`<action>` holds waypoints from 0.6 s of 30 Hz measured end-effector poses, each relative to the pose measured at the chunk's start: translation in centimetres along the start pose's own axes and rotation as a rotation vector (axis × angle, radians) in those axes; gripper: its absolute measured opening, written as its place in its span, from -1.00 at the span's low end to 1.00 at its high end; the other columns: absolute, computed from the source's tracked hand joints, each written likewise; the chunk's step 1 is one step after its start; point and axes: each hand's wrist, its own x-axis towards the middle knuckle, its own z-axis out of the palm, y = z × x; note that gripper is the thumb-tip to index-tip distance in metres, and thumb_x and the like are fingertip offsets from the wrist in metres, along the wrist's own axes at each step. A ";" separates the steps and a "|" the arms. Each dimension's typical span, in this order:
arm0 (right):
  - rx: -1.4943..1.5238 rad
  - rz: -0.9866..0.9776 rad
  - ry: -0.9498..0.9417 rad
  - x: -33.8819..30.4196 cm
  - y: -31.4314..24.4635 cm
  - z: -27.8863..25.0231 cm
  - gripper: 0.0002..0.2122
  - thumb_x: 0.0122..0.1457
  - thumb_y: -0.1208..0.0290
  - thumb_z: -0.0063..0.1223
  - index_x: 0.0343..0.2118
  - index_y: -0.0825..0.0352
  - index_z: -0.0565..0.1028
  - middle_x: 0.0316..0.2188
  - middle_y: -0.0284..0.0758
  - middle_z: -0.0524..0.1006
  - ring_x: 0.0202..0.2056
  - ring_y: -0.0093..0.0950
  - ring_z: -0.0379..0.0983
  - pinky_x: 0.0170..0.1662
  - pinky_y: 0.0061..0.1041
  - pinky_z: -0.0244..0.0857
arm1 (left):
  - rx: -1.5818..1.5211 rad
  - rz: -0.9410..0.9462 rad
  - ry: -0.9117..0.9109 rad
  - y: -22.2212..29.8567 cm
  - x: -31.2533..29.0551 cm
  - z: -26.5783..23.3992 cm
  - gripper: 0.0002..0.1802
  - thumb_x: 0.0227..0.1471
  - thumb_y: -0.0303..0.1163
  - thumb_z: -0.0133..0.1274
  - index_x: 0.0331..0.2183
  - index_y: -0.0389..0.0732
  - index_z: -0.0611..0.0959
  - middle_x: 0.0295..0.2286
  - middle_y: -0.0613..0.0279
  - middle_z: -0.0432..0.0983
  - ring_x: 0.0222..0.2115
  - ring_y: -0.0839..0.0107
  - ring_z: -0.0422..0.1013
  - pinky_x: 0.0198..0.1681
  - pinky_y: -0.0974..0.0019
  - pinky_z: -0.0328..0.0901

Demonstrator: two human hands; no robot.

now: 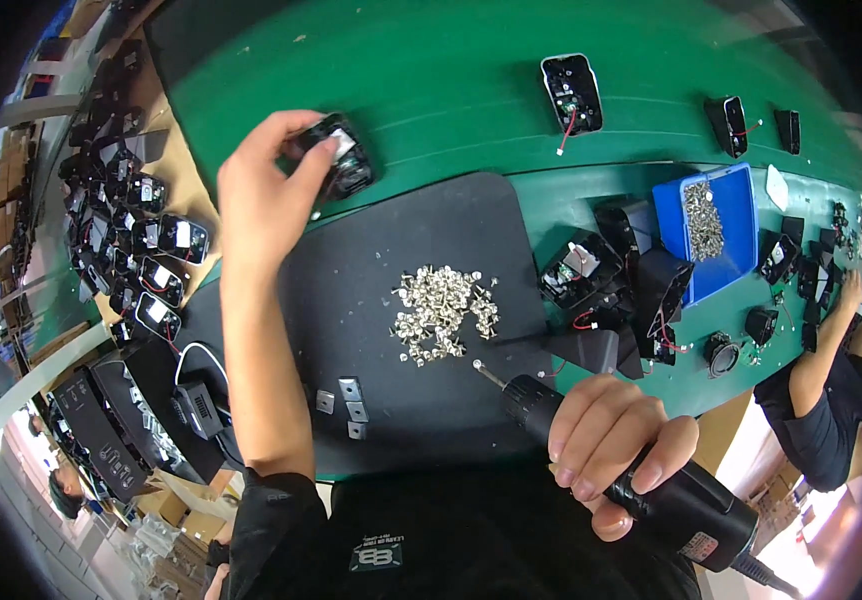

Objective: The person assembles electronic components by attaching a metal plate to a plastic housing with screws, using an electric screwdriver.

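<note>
My left hand [269, 185] reaches out over the green belt, its fingers and thumb closed on a small black plastic housing [349, 165] with a pale part inside. Wrapped in my right hand [616, 445] is a black corded electric screwdriver [686, 505], its bit pointing up and left. A screw [478, 365] appears to sit at the bit's tip. Close to that tip, a heap of silvery screws [441, 305] lies on the black mat [351, 270]. Several small metal plates [353, 400] lie on the mat nearer to me.
Right of the mat are black housings [581, 265] with red wires and a blue bin [738, 205] of screws. More housings [571, 95] stand on the green belt [431, 80]. Finished-looking housings [151, 240] pile up at left beside a power unit [196, 410]. A co-worker's arm [826, 345] reaches in at right.
</note>
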 end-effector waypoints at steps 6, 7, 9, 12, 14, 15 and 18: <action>0.000 0.000 0.048 0.0 -0.2 0.2 -0.67 0.02 0.42 0.27 -0.24 0.23 0.30 -0.49 -0.33 0.54 -0.50 -0.47 0.51 -0.43 -0.51 0.40 | 0.115 -0.014 -0.077 2.4 -8.9 -5.5 -0.74 -0.18 -0.56 0.19 -0.31 -0.28 0.64 -0.37 0.14 0.59 -0.31 0.30 0.50 -0.15 0.33 0.33; -0.013 -0.006 0.072 -0.2 0.0 0.1 -0.65 0.04 0.40 0.26 -0.21 0.22 0.29 -0.49 -0.34 0.54 -0.50 -0.48 0.50 -0.43 -0.52 0.39 | 0.115 -0.001 -0.134 2.0 -10.4 -5.3 -0.73 -0.20 -0.57 0.19 -0.31 -0.28 0.64 -0.36 0.13 0.59 -0.29 0.26 0.49 -0.13 0.30 0.32; -0.013 -0.017 0.110 -0.2 0.2 0.1 -0.62 0.06 0.35 0.25 -0.16 0.21 0.25 -0.48 -0.36 0.53 -0.50 -0.50 0.49 -0.44 -0.54 0.38 | 0.121 0.016 -0.248 1.3 -12.9 -5.0 -0.68 -0.26 -0.60 0.20 -0.30 -0.28 0.63 -0.31 0.10 0.57 -0.22 0.18 0.47 -0.08 0.22 0.31; 0.005 0.012 0.136 -0.3 0.2 0.6 -0.61 0.08 0.33 0.23 -0.15 0.20 0.24 -0.49 -0.39 0.52 -0.51 -0.52 0.47 -0.45 -0.55 0.37 | -0.044 -0.013 -0.036 1.2 -14.3 -4.4 -0.53 -0.30 -0.45 0.26 -0.21 -0.30 0.61 -0.13 -0.01 0.48 -0.10 0.07 0.40 0.01 0.13 0.25; 0.001 0.018 0.123 -0.3 0.0 1.0 -0.61 0.09 0.31 0.23 -0.14 0.19 0.23 -0.49 -0.39 0.52 -0.51 -0.53 0.46 -0.45 -0.57 0.37 | -0.112 0.101 0.040 0.8 -14.9 -5.0 -0.45 -0.31 -0.31 0.29 -0.17 -0.30 0.60 -0.11 -0.04 0.46 -0.07 0.03 0.37 0.03 0.09 0.23; 0.005 0.015 0.143 -0.3 -0.1 1.4 -0.61 0.09 0.30 0.23 -0.14 0.19 0.24 -0.49 -0.39 0.52 -0.51 -0.53 0.47 -0.44 -0.57 0.37 | 0.003 0.224 0.026 1.0 -15.1 -5.4 -0.47 -0.29 -0.22 0.29 -0.20 -0.27 0.64 -0.14 0.00 0.48 -0.12 0.06 0.38 -0.01 0.09 0.25; 0.046 0.014 0.141 -0.8 -0.1 1.3 -0.61 0.09 0.29 0.23 -0.14 0.19 0.24 -0.49 -0.40 0.52 -0.50 -0.54 0.47 -0.44 -0.58 0.37 | 0.128 0.461 -0.143 4.1 -14.8 -4.7 -0.57 -0.35 -0.17 0.32 -0.32 -0.13 0.70 -0.21 0.29 0.50 -0.28 0.27 0.35 -0.20 0.19 0.21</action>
